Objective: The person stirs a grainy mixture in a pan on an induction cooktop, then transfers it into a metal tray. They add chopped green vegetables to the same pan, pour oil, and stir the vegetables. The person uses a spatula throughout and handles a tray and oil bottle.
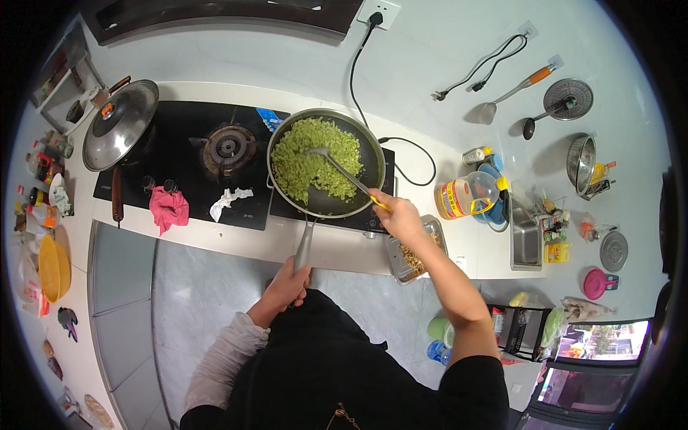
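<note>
A wide frying pan [371, 161] full of chopped green vegetable pieces [322, 134] stands on a black portable cooktop [391, 177]. My left hand [286, 285] grips the pan's grey handle [305, 242] near its end. My right hand [399, 216] is closed around the yellow-ended handle of a spatula [346, 174], whose grey head rests among the green pieces left of the pan's middle. Under my right forearm, a clear container [398, 258] of small brown pieces sits at the counter's edge.
Left of the pan are a gas burner [229, 146], crumpled tissue [228, 202], a pink cloth [169, 208] and a lidded wok [121, 126]. An oil jug [467, 196] and a sink [525, 236] lie to the right. A black power cord [352, 75] runs down behind the pan.
</note>
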Demonstrator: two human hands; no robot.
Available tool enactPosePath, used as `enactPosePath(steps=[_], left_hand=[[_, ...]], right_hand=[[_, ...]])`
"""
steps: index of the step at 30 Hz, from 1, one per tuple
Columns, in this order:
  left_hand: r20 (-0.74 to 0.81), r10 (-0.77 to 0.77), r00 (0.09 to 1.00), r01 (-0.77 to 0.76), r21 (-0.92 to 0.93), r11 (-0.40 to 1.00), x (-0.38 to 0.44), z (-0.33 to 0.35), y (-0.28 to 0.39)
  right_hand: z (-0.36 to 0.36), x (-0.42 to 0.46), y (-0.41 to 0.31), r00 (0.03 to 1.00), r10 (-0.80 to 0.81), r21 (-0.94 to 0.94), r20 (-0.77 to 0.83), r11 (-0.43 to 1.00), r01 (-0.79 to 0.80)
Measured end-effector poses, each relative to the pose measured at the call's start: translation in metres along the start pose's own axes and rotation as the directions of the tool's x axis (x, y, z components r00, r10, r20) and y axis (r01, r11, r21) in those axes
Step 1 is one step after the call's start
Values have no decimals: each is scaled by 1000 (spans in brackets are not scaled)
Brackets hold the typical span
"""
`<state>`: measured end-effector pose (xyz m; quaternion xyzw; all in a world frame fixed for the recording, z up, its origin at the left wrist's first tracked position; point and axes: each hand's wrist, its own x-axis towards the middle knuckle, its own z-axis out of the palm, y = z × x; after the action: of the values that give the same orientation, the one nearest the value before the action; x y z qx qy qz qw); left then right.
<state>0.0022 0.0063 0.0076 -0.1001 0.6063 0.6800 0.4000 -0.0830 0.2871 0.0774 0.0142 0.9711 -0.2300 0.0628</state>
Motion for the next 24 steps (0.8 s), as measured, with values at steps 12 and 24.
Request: enactPosePath(steps=[12, 24], left_hand=[[15, 4, 1000, -4, 5, 1000, -2, -1, 3], [24, 29, 999, -28, -27, 999, 5, -3, -8]], right_hand=[[-35, 80, 10, 995, 38, 419, 88, 905, -72], [-118, -2, -32, 849, -478, -592, 224, 626, 508]])
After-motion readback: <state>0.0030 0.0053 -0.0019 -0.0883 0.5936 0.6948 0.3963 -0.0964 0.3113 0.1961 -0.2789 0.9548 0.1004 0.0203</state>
